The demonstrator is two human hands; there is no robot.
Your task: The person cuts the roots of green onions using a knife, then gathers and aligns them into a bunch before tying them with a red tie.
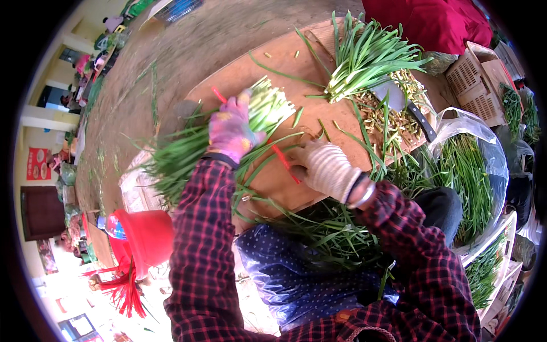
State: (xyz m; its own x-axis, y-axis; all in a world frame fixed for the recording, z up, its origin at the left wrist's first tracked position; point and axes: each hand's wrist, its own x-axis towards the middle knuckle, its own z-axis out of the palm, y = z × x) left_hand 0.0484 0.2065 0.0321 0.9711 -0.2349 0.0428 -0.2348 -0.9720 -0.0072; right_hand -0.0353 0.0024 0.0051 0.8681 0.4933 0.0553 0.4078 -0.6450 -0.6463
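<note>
A loose bunch of garlic chives (273, 105) lies on a round wooden board, pale cut ends to the upper right and green leaves to the lower left. My left hand (231, 128), in a pink and purple glove, is wrapped over it and presses it down. Under the bunch runs a thin red strip (283, 162), both ends showing. Close beside its near end is my right hand (329, 168), in a white knit glove with bare fingertips. Its fingers are half curled, with a gap before the thumb; the strip passes in front of the fingertips uncovered.
A second chive bunch (367, 60) lies at the board's (310, 117) far side. A black-handled knife (419, 119) rests on chopped stem ends (393, 122) at the right. A plastic bag of chives (467, 182) stands right of my knees; a red bucket (145, 236) stands lower left.
</note>
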